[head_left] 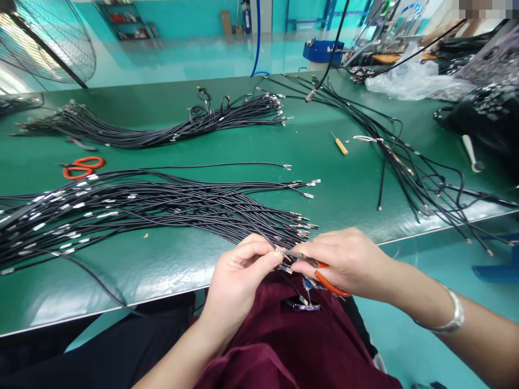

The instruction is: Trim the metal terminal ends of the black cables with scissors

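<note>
My left hand [247,270] pinches the end of a black cable [259,230] between thumb and forefinger near the table's front edge. In my right hand [340,262] is a pair of orange-handled scissors [330,282], with the blades against the cable end by my left fingertips. What exactly the blades touch is too small to tell. Just beyond both hands, a wide bundle of black cables [194,202] with white labels and metal end pieces lies across the table, and some ends sit right beside my fingers.
A second cable bundle [141,135] lies farther back. A second orange-handled pair of scissors [83,167] lies at left. Loose cables [365,121], a wooden-handled awl [340,145] and a white-handled tool [472,154] are at right. A dark cord with a metal tip [314,93] hangs over the table.
</note>
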The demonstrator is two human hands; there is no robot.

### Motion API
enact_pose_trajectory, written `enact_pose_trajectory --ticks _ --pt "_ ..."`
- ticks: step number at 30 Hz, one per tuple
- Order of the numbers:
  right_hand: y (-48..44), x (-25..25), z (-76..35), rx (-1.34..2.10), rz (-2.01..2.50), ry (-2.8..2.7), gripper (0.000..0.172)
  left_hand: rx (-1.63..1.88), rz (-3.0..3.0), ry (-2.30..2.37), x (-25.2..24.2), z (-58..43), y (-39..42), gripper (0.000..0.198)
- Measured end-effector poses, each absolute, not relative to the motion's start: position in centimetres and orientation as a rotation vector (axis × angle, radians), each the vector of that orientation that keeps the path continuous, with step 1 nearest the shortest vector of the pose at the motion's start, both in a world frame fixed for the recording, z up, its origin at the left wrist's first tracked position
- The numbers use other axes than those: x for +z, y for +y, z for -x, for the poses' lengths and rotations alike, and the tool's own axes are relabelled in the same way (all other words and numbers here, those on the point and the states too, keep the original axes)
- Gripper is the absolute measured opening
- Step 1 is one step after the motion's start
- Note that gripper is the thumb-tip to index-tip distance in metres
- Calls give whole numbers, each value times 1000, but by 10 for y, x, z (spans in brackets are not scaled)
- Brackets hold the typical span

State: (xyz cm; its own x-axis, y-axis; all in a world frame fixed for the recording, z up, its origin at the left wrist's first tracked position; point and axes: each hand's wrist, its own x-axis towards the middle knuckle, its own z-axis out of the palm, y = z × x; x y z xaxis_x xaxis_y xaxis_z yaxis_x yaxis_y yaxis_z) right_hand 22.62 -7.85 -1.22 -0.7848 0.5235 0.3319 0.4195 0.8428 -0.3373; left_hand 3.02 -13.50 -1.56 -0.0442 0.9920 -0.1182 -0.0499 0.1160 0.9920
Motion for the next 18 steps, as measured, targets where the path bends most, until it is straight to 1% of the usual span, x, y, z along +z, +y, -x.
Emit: enact_pose_trajectory --ticks 3,8,18 --pt "-78 -10 -227 417 731 -2537 22 1211 -1044 1237 -15 -31 -133 13" --pt "-77 -5 -229 391 748 -2533 18 1221 -1036 1254 -12 -33 -132 13" --pt "-76 -6 -229 408 712 -2632 23 1204 -1083 1266 -10 -32 -134 11"
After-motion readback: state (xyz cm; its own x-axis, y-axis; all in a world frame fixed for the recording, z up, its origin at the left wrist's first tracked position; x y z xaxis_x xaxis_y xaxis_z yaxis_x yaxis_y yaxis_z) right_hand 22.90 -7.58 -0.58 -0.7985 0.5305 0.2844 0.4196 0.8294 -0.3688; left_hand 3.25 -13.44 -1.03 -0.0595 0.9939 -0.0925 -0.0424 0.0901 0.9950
